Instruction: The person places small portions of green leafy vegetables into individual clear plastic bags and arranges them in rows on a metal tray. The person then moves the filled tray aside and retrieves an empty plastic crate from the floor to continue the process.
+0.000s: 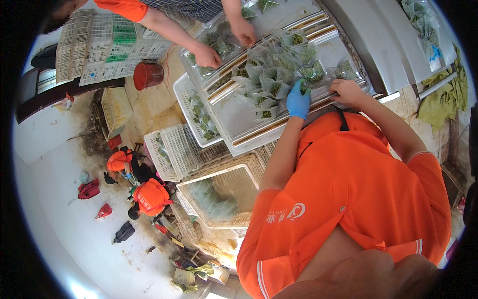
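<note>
Before me is the metal bed [239,123] of what looks like a vacuum packing machine, crossed by long sealing bars. A heap of clear plastic bags [270,63] with small green produce lies on it. My left hand [298,100], in a blue glove, is at the heap's near edge, its fingertips beside a filled bag [313,71]. Something green shows at those fingertips; whether they grip it is unclear. My bare right hand [348,91] is at the near sealing bar [317,104], fingers curled, close below another filled bag [345,70]. Its fingertips are partly hidden.
Across the bed, a co-worker's hands [207,56] reach over other bags. A steel hood [373,41] rises at right. White crates [179,149], a yellowed crate [254,168] and a red bucket [148,76] stand to the left. Two people [152,197] bend down farther off.
</note>
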### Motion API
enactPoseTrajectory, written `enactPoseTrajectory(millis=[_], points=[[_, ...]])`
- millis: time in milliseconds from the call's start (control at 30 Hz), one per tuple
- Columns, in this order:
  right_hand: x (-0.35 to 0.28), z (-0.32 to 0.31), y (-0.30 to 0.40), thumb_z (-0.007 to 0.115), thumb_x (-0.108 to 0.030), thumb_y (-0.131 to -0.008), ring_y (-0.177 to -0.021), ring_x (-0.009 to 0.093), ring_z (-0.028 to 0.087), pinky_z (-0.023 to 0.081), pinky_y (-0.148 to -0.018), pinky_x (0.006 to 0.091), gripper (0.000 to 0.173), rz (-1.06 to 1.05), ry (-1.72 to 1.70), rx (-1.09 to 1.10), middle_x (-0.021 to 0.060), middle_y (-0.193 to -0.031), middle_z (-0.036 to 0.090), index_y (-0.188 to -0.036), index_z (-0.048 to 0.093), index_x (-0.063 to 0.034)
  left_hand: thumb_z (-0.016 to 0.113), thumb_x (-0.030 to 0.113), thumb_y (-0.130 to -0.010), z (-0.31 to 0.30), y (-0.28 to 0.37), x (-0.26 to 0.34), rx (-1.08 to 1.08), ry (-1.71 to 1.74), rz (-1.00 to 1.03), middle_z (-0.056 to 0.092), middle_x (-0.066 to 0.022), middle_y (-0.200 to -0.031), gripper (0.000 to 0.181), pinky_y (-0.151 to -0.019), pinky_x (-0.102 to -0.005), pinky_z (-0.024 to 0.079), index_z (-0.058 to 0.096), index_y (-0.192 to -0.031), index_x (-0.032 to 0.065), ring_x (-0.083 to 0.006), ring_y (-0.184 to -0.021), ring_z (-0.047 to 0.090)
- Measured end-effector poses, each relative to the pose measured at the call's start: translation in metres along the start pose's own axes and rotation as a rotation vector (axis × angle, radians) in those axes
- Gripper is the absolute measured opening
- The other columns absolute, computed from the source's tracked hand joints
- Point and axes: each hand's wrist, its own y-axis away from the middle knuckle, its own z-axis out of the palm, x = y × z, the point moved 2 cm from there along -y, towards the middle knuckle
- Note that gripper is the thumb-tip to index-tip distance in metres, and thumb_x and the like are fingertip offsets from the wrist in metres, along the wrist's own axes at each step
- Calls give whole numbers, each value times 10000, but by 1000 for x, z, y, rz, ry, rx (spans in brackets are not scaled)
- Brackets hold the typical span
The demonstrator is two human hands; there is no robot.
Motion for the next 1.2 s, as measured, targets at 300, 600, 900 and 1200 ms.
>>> enactPoseTrajectory(millis=[300,600,900,1200], points=[[10,12,27,734,-166,-737,-900,336,607,511,-725,436,240,-256,-146,209,96,-976,561,-918,599,-86,716,218,-818,0,21,-6,-93,75,76,711,-156,-912,345,-739,-402,537,656,-1129,82,-343,-800,680],[-62,-5,-31,637,-229,-924,-821,188,645,507,-691,297,264,92,-768,-74,122,-927,665,-1145,612,-88,690,229,-850,-43,61,4,41,33,78,678,-190,-1005,356,-760,-429,520,637,-1154,53,-368,-902,647],[-109,32,-68,642,-266,-939,-836,176,649,536,-761,293,320,565,-1655,2,106,-903,675,-1003,639,48,613,261,-905,-93,77,-46,61,-167,-31,660,-223,-1042,447,-789,-448,518,539,-1337,175,-402,-925,639],[-87,34,-39,684,-204,-919,-807,116,618,510,-750,248,264,505,-1622,-133,38,-875,654,-1047,658,26,648,276,-884,-131,54,-22,215,63,-141,673,-163,-993,302,-669,-444,511,635,-1111,78,-364,-809,646]])
